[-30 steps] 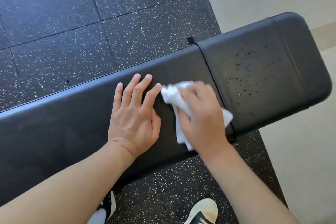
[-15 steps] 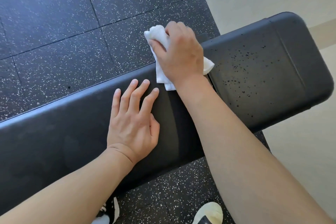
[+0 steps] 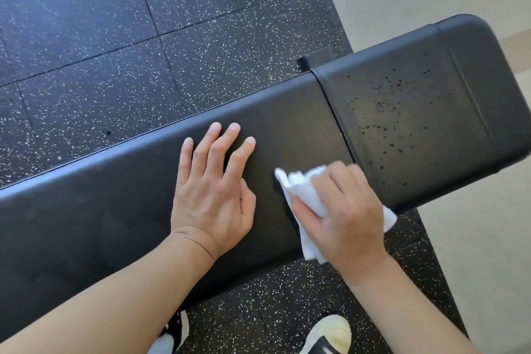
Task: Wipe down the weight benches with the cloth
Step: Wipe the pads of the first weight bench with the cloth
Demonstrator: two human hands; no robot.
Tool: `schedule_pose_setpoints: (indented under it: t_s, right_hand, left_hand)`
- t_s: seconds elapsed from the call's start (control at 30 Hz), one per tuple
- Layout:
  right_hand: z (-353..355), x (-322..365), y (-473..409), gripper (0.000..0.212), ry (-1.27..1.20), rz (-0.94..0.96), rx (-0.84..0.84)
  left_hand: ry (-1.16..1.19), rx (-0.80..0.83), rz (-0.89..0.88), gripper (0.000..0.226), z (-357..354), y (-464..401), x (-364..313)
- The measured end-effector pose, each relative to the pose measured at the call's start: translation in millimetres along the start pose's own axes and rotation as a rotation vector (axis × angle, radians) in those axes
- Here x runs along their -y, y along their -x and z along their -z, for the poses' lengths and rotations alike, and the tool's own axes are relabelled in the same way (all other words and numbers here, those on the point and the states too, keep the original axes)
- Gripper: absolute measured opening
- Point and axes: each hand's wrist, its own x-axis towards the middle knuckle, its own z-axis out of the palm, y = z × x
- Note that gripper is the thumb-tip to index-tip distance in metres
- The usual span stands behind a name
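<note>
A long black padded weight bench runs across the view from lower left to upper right. Its shorter seat pad at the right end is dotted with small droplets. My left hand rests flat on the long pad with fingers spread. My right hand grips a crumpled white cloth and presses it on the near edge of the long pad, right beside the gap between the two pads. Part of the cloth hangs over the near edge under my hand.
Black speckled rubber floor tiles lie beyond and under the bench. A pale floor begins at the right. My two shoes show below the bench's near edge. A dark bracket sticks out behind the pad gap.
My right hand has drawn the cloth back from the far edge of the bench to its near edge. My left hand has stayed flat in the same spot.
</note>
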Motion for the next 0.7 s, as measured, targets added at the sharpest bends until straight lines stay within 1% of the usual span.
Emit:
schedule_pose_setpoints:
  t_s: [0.13,0.17,0.2,0.27,0.33,0.4,0.5,0.6,0.7]
  right_hand:
    - [-26.2,5.8,-97.6,0.032,0.056,-0.162,-0.065]
    - [-34.6,8.5,-124.7,0.031,0.062,-0.176,-0.06]
    - [-43.3,11.5,-148.4,0.031,0.079,-0.171,-0.031]
    - [-61.5,16.8,-181.5,0.029,0.142,-0.135,0.097]
    - [-70.5,21.7,-188.8,0.028,0.156,-0.099,0.191]
    - [-64.6,26.0,-169.8,0.026,0.109,-0.082,0.141]
    - [-42.5,32.5,-104.5,0.024,-0.028,-0.062,0.04]
    - [-16.8,21.7,-24.6,0.02,-0.061,-0.032,0.033]
    - [2.8,2.8,22.2,0.024,-0.068,0.021,0.033]
  left_hand:
    - [-0.004,-0.01,0.001,0.062,-0.4,0.0,-0.9]
    - [-0.006,-0.016,0.001,0.062,-0.5,0.2,-1.3]
    - [-0.008,-0.021,0.001,0.062,-0.5,0.6,-1.3]
    - [-0.008,-0.026,0.0,0.062,-0.5,0.4,-1.1]
    - [-0.004,-0.024,0.002,0.061,-0.8,-0.4,-1.6]
    - [0.001,-0.021,0.004,0.062,-1.2,0.0,-1.9]
    - [0.007,-0.023,0.009,0.062,-1.3,0.4,-1.0]
    - [0.009,-0.019,0.011,0.062,-1.6,0.5,-0.5]
    - [0.001,-0.017,0.005,0.062,-1.7,0.4,-1.7]
